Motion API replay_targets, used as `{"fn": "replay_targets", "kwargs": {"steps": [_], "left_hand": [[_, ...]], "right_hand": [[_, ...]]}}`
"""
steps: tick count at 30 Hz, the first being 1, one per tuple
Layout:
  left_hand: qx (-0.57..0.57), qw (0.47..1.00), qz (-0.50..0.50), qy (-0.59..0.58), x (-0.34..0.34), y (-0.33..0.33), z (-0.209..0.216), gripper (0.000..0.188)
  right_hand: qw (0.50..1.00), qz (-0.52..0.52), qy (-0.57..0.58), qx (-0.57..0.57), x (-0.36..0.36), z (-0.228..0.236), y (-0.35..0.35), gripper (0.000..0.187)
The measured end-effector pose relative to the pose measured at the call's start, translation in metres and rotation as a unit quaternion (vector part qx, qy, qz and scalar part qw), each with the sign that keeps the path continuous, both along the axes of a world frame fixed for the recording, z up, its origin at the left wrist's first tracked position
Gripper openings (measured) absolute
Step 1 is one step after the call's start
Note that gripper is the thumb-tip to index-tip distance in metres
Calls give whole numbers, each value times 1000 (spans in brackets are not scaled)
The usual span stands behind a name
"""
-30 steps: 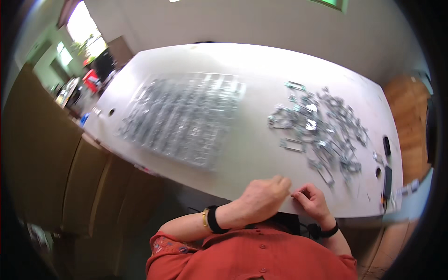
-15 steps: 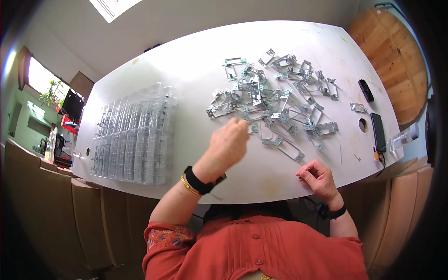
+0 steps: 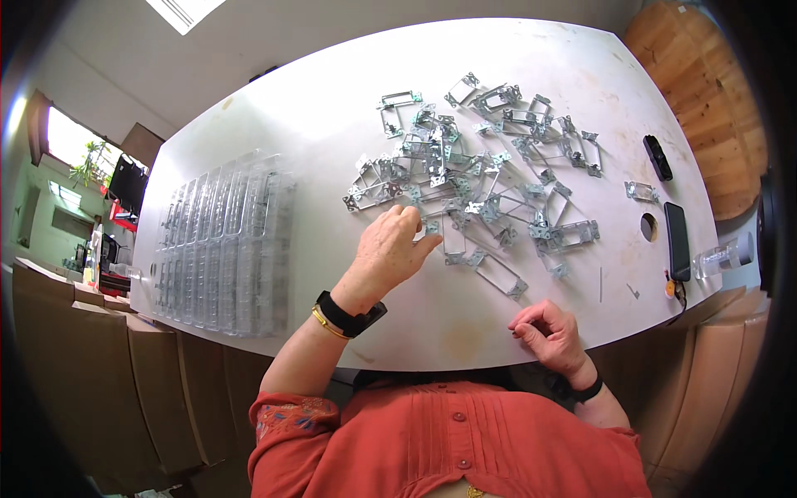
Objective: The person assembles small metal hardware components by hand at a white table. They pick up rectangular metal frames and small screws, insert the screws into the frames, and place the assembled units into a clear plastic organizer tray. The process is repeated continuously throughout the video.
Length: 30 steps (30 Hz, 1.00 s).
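A loose pile of silvery metal brackets (image 3: 490,207), many shaped like open rectangular frames, spreads over the white table (image 3: 332,108). My left hand (image 3: 386,253) is at the pile's near left edge, thumb stretched away from the forefinger; I see nothing held in it, though its other fingertips are partly hidden. Close to the near table edge rests my right hand (image 3: 550,339), fingers curled and pinched together. Something small and dark shows at its fingertips, too small to name. One long bracket (image 3: 502,275) lies between the two hands.
Stacked clear plastic trays (image 3: 224,249) with rows of compartments stand on the left. Towards the right lie a single bracket (image 3: 641,192), a black object (image 3: 657,158), a dark phone (image 3: 677,241), a thin rod (image 3: 601,284) and a clear bottle (image 3: 724,256). The table has a round hole (image 3: 648,227).
My left thumb has spread away from the fingers, which were bunched together before. The view has shifted a little, and my right hand stays pinched near the table edge.
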<state>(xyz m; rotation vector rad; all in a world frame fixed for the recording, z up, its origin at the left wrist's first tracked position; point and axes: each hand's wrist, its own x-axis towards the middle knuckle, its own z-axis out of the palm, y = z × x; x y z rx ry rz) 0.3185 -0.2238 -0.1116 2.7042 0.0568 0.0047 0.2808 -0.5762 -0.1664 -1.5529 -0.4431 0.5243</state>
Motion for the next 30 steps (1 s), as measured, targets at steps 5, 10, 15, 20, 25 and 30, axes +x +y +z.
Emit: {"fn": "replay_targets", "kwargs": {"steps": [5, 10, 15, 20, 25, 30], "left_hand": [[17, 999, 12, -35, 8, -1, -24, 27], [35, 998, 5, -51, -18, 7, -24, 19], [42, 997, 13, -57, -66, 5, -14, 15], [109, 986, 20, -128, -96, -4, -1, 15], [107, 991, -7, -76, -122, -13, -14, 17], [64, 994, 6, -85, -125, -16, -16, 16]], "right_hand": [[999, 12, -30, -3, 1, -3, -2, 12], [999, 15, -37, -4, 2, -1, -2, 13], [998, 13, -54, 0, 0, -5, -2, 13], [1000, 7, -21, 3, -2, -6, -3, 13], [998, 1, -60, -7, -2, -6, 0, 12], [998, -6, -55, -11, -3, -5, 1, 11]]}}
